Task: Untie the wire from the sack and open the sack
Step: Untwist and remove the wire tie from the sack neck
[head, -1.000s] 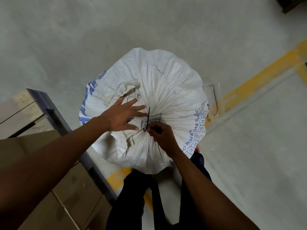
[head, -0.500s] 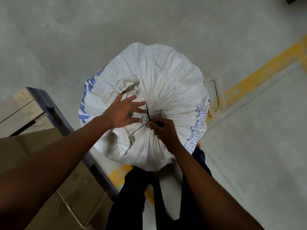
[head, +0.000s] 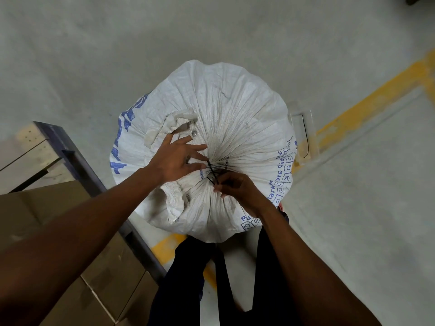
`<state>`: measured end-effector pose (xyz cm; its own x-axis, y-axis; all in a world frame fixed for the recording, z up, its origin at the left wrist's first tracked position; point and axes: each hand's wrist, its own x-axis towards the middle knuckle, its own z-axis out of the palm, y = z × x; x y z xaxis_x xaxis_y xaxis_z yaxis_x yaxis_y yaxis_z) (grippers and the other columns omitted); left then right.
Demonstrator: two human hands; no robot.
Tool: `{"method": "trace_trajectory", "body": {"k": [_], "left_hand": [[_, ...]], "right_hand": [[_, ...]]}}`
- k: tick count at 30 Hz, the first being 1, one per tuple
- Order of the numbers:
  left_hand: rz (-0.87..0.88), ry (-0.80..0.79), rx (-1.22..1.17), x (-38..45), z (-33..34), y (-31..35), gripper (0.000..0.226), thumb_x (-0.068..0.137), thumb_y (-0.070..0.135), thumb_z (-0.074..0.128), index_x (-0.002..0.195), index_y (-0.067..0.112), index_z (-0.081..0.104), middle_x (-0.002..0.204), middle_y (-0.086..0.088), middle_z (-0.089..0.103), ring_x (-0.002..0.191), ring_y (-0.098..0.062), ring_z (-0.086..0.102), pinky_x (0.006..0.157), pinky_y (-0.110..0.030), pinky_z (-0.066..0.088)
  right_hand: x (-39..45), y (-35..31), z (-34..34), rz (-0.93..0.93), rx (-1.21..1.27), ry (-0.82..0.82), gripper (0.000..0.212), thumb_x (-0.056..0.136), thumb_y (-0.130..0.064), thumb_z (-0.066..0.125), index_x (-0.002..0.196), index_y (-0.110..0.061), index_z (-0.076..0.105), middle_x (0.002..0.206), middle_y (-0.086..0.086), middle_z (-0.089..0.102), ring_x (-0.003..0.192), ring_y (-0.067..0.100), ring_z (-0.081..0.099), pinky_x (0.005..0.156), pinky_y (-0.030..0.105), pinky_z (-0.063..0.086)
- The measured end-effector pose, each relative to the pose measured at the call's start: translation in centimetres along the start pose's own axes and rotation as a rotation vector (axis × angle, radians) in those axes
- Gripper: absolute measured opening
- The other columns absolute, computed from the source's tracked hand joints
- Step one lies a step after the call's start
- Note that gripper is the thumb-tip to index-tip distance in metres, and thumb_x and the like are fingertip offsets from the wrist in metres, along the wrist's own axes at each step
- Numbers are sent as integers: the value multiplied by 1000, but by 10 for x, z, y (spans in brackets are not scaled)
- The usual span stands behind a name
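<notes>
A full white woven sack (head: 226, 109) with blue print stands on the floor below me, its mouth gathered into tight pleats. A thin black wire (head: 212, 174) binds the gathered neck. My left hand (head: 179, 161) lies flat on the bunched sack top just left of the wire, fingers spread. My right hand (head: 235, 187) pinches the wire's near end between thumb and fingers. The loose flap of the sack mouth (head: 175, 201) hangs out below my left hand.
Stacked cardboard boxes (head: 47, 215) and a blue metal rail (head: 82, 165) stand close on the left. A clear plastic piece (head: 303, 135) with a black wire in it lies right of the sack by a yellow floor line (head: 367, 109). My dark trousers (head: 188, 278) touch the sack's near side.
The right hand's grip on the wire has shifted slightly, and the wire end now tilts toward it. The left hand stays pressed on the sack. The view has shifted a little.
</notes>
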<state>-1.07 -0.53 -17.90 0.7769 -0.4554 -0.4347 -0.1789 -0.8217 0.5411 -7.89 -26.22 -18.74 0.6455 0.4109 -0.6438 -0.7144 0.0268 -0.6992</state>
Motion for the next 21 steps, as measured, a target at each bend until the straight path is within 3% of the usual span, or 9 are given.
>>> {"method": "trace_trajectory", "body": {"k": [5,8,12,17,21], "left_hand": [[-26,6,-34,2,-2,4,38,97,62,46,116,49,77,151,17,58,156,-20,35,123,-50,5],[-26,11,-35,3,-3,2,43,92,66,43,113,49,77,149,17,60,154,-21,38,121,-46,5],[-48,65,-31,5,-2,8,19,91,59,70,105,50,78,145,18,64,151,-22,42,121,-49,9],[-100,202,-83,5,6,18,9,87,52,79,93,46,77,133,20,70,143,-24,49,121,-54,15],[-120,319,-244,5,4,20,9,84,55,80,86,48,75,114,26,74,127,-9,59,119,-51,19]], "right_hand": [[-3,-2,-3,-1,10,-36,10,87,6,76,96,6,72,101,19,69,94,24,65,78,31,54],[-7,-2,-6,-14,19,-68,11,87,8,75,89,-3,76,100,13,72,98,25,65,78,32,53],[-10,-1,-8,-21,-16,-6,4,85,8,76,88,5,76,100,13,74,96,27,66,76,39,52],[-11,-5,-4,-76,21,56,20,88,7,73,107,3,77,92,26,74,78,33,66,64,35,50],[-9,-15,-8,-165,67,86,24,97,5,62,119,3,73,97,39,69,68,31,62,55,34,45]]}}
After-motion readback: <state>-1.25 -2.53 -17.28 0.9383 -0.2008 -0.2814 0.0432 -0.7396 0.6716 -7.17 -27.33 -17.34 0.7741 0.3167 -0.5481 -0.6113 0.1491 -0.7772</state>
